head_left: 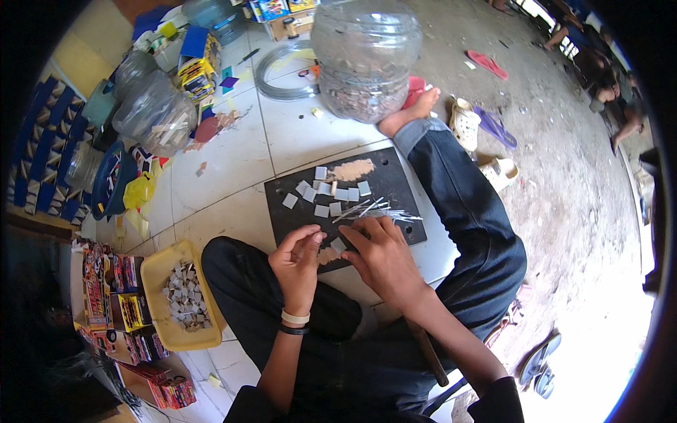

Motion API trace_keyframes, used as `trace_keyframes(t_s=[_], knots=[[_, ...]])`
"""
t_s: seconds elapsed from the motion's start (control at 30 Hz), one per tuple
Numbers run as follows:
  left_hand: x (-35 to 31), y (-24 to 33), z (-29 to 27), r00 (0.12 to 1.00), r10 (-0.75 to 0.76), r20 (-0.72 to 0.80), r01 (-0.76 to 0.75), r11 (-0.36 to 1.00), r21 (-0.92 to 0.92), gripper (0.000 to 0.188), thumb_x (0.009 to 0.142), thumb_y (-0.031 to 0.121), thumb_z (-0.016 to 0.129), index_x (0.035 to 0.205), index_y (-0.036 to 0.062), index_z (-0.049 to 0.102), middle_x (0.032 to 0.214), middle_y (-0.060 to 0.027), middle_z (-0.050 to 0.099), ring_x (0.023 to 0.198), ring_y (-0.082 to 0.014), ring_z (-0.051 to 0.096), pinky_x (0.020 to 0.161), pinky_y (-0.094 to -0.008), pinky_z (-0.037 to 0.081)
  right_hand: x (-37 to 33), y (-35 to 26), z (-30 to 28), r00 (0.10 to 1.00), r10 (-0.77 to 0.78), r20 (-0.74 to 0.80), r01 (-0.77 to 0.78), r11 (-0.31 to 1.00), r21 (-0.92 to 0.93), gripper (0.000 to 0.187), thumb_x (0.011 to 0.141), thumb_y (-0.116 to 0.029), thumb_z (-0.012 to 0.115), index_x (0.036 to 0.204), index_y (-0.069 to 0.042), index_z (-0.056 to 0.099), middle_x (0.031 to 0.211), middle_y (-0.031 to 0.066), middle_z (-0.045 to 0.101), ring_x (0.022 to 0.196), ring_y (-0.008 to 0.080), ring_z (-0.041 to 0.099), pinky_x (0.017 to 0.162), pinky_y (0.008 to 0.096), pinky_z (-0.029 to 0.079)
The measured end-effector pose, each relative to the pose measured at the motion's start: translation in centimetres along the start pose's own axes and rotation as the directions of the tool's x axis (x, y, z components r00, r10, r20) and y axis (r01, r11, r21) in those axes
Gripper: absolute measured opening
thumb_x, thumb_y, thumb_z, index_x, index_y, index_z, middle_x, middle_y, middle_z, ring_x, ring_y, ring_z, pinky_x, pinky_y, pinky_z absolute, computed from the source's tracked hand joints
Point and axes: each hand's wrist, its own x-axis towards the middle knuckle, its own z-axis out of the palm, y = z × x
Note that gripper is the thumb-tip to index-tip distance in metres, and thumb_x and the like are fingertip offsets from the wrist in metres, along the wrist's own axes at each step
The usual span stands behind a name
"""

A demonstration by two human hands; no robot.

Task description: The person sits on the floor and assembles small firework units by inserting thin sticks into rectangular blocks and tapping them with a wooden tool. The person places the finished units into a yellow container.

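A black rectangular board (pixel 300 211) lies on the floor between my legs. Small grey-white square pieces (pixel 290 201) are scattered over it, beside a loose bundle of thin pale sticks (pixel 381 211) and patches of tan powder (pixel 352 170). My left hand (pixel 297 262) hovers at the board's near left edge, thumb and fingertips pinched together; whatever they hold is too small to make out. Over the near part of the board, my right hand (pixel 384 257) has its thumb and index finger apart, next to a single square piece (pixel 338 245). Its other fingers curl near the sticks.
A yellow tub (pixel 150 282) of similar square pieces stands left of my knee. Printed boxes (pixel 130 310) sit beyond it. Ahead are a large clear plastic container (pixel 367 63) and a wire coil (pixel 271 88). A wooden handle (pixel 427 352) lies by my right thigh; sandals (pixel 497 127) are at right.
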Motion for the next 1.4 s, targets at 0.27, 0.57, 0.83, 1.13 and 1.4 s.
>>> trace_keyframes(t_s=[0.27,0.57,0.83,1.13,1.4], knots=[[-0.1,-0.7,0.3,0.999,0.032,0.035,-0.028,0.992,-0.121,0.016,0.102,-0.004,0.077,0.118,-0.0049,0.078,0.113,-0.0109,0.081,0.103,-0.0161,0.078,0.093,-0.0292,0.062,2.0,0.8,2.8,1.000,0.027,-0.003,-0.027,0.991,0.132,0.027,0.079,-0.002,0.089,0.102,-0.005,0.076,0.092,0.0100,0.075,0.093,0.0344,0.073,0.085,0.0478,0.055],[-0.6,-0.3,0.4,0.993,0.044,0.109,-0.035,0.996,-0.086,0.015,0.102,-0.005,0.076,0.116,-0.0067,0.078,0.113,-0.0120,0.081,0.101,-0.0160,0.079,0.089,-0.0285,0.064,1.0,0.6,3.4,0.997,0.044,-0.060,-0.036,0.992,0.121,0.023,0.081,0.000,0.086,0.100,-0.006,0.075,0.094,0.0100,0.078,0.092,0.0334,0.073,0.087,0.0448,0.052],[-0.7,-0.3,0.1,0.988,0.104,0.114,-0.102,0.994,-0.025,0.013,0.100,-0.006,0.077,0.113,-0.0059,0.079,0.113,-0.0130,0.081,0.100,-0.0161,0.079,0.086,-0.0269,0.064,0.7,0.7,3.5,0.998,0.050,-0.033,-0.045,0.989,0.137,0.018,0.087,-0.004,0.080,0.103,-0.006,0.073,0.098,0.0114,0.077,0.100,0.0337,0.072,0.093,0.0462,0.051],[-0.9,0.0,0.3,0.985,0.126,0.114,-0.126,0.992,-0.012,0.011,0.100,-0.006,0.077,0.111,-0.0056,0.080,0.111,-0.0131,0.082,0.096,-0.0161,0.079,0.083,-0.0271,0.063,0.7,0.7,3.6,0.997,0.071,-0.037,-0.065,0.987,0.144,0.016,0.088,-0.005,0.080,0.101,-0.007,0.072,0.096,0.0118,0.075,0.099,0.0345,0.071,0.092,0.0466,0.050],[-0.6,0.2,0.5,0.946,0.299,0.124,-0.315,0.938,0.142,0.015,0.093,-0.014,0.076,0.105,-0.0062,0.080,0.104,-0.0152,0.083,0.094,-0.0229,0.083,0.083,-0.0316,0.066,-2.6,-0.6,-0.8,0.951,0.200,-0.236,-0.208,0.978,-0.009,0.036,0.090,-0.010,0.086,0.122,-0.004,0.070,0.114,0.0184,0.073,0.098,0.0396,0.071,0.095,0.0481,0.053]])
